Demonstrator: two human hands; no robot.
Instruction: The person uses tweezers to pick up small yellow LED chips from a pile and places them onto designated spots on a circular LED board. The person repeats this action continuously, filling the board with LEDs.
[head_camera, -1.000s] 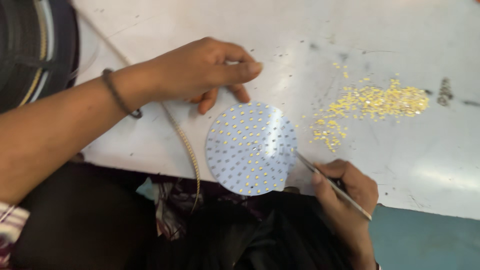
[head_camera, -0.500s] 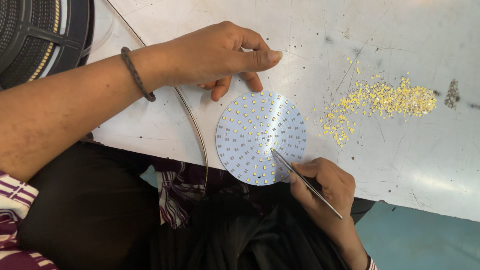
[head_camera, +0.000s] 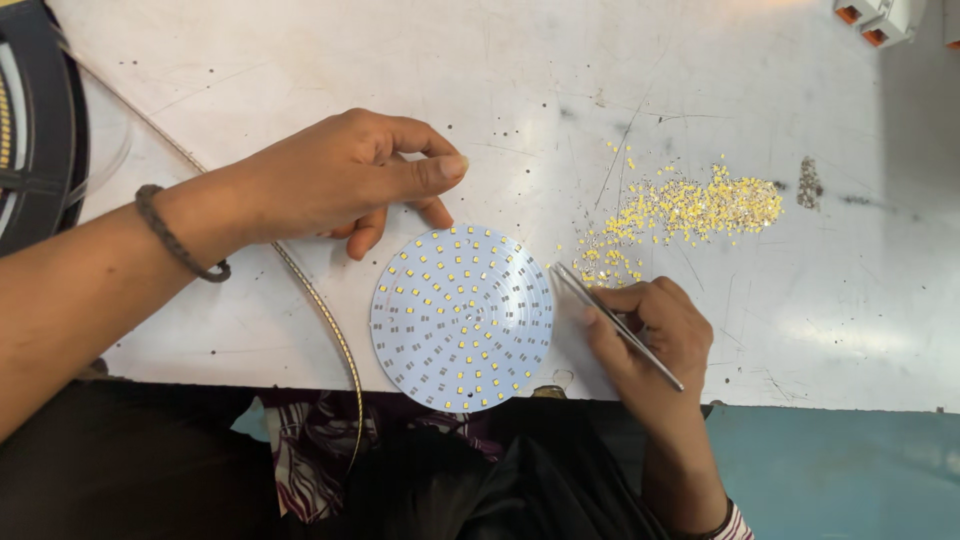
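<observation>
Round white disc (head_camera: 462, 318) dotted with small yellow chips lies flat at the near edge of the white table (head_camera: 300, 90). Left hand (head_camera: 340, 180) rests just above it, fingers curled, fingertips touching its top rim. Right hand (head_camera: 650, 330) pinches thin metal tweezers (head_camera: 615, 325), tips just off the disc's right rim, near a scatter of loose yellow chips (head_camera: 690, 210).

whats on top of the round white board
Rows of small yellow chips sit on the round white board, with many pads bare. Left hand fingertips touch its upper rim. The table beneath is hidden.
</observation>
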